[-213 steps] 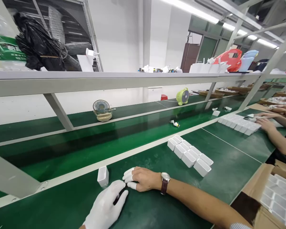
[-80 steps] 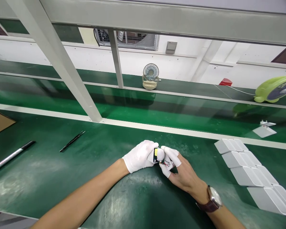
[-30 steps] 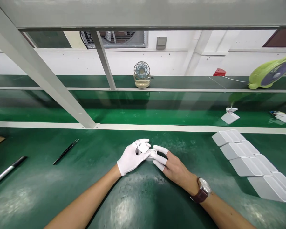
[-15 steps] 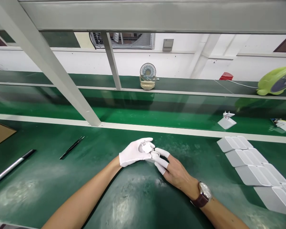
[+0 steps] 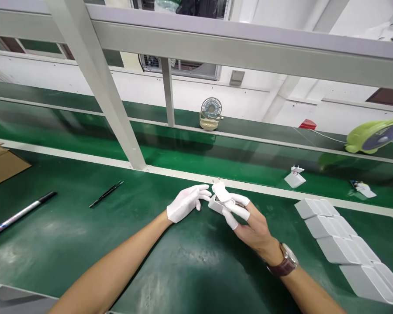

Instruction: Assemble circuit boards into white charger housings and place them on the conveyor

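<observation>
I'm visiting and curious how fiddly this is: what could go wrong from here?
The white case seems held by the right hand alone, the left hand open beside it, so it could slip. The pronged cover sits tilted over the case, not flat, and might fall off. A careless move rightward could knock the white boxes grouped there.

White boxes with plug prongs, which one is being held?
The nearer box, held in the right hand; the other box sits beyond the pale strip, untouched.
</observation>
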Demonstrator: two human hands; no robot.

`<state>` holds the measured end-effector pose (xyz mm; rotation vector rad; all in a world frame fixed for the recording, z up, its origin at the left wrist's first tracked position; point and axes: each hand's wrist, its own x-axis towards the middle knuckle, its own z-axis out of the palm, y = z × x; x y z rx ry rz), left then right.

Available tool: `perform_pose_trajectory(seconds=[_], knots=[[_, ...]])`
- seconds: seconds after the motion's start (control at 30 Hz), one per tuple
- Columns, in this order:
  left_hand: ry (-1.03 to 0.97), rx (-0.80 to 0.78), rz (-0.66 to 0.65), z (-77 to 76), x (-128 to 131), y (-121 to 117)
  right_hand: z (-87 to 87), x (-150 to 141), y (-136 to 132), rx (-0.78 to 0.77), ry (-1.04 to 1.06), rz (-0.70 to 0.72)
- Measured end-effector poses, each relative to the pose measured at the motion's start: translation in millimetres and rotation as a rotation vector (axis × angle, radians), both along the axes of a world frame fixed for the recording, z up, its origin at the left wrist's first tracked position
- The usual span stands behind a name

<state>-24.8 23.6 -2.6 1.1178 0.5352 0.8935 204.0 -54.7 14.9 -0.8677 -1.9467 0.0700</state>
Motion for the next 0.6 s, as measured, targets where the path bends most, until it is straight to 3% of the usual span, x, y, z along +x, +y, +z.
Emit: perform_pose_trajectory(seconds=[0.07,0.17,0.33,0.47,0.6], knots=[[-0.001,0.009,0.023,0.8,0,-1,0.5,0,1,-0.003,0.014,-0.005],[0.097,0.034,0.057,3.6,1,-4,-14.3,-4,1,-0.108,-0.063,0.053],[0.33,0.122,-0.014,14.7,9,-15,-36.6,-8,0,-0.183,-0.118,0.054],[0.441,0.1,0.027,19.4,13,-19,-37.0,-7,-3,-0.196,-0.116,0.028],[0.419,0.045,0.062,20.8,14,-18,-35.3,-5,-6,-0.283,-0.056,-0.032]])
